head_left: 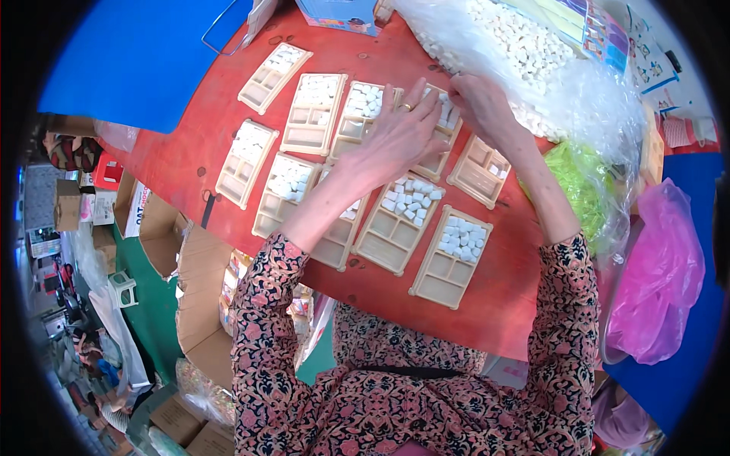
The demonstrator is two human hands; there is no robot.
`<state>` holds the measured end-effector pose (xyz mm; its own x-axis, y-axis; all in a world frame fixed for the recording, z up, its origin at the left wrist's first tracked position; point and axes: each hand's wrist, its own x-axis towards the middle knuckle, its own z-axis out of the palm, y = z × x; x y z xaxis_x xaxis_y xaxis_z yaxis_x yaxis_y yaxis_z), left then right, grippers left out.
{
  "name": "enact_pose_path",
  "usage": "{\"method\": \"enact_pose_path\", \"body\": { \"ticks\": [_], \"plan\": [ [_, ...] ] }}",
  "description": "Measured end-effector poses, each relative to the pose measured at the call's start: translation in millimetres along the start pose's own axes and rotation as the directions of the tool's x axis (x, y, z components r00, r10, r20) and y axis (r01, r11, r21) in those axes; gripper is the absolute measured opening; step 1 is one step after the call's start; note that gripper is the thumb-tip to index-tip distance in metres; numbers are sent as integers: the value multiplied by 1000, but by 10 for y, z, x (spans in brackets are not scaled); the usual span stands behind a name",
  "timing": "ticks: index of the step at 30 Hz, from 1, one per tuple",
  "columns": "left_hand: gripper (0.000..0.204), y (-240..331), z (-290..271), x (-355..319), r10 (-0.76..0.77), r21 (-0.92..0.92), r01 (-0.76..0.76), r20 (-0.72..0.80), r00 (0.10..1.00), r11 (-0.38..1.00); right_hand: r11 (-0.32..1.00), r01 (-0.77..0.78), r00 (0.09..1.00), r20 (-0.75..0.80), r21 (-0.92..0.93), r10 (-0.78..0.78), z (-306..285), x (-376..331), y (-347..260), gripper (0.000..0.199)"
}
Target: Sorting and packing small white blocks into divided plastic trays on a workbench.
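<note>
Over cream trays, the left hand spreads, partly hiding some; the right hand curls, grasp unclear.

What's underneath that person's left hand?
Parts of two cream divided trays show, one on each side of the left hand, with small white pieces in them. Whatever lies directly beneath the palm and fingers is covered.

Bright, diffuse light is falling over the red table, with soft shadow dulling its near right corner. The clear bag at its far right corner is glinting. The trays are showing sharply; fisheye distortion is bending outer lines, and boxes beyond the left edge are blurring.
</note>
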<state>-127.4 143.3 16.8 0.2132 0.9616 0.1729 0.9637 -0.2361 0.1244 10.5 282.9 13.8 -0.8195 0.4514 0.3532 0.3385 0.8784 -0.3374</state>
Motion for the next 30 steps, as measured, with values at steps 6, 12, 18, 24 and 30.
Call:
{"method": "enact_pose_path", "body": {
  "ticks": [6,12,18,24,30],
  "plan": [
    [59,-7,15,-23,-13,16,13,18,1000,1000,999,-50,996,-70,11,51,56,-21,3,6],
    [60,1,-20,27,-15,44,13,34,999,999,987,-160,986,59,13,159,-23,32,-81,12],
    [60,8,-43,20,-21,59,17,66,998,998,1000,0,990,-138,31,5,-124,-55,-105,8],
    [60,4,-14,21,-25,56,23,45,999,998,978,185,943,-262,-92,-204,-9,-108,-92,9],
    [60,-36,18,-17,-4,12,4,-40,999,1000,983,-144,988,-37,117,149,-111,-55,-77,14]
  ]
}}
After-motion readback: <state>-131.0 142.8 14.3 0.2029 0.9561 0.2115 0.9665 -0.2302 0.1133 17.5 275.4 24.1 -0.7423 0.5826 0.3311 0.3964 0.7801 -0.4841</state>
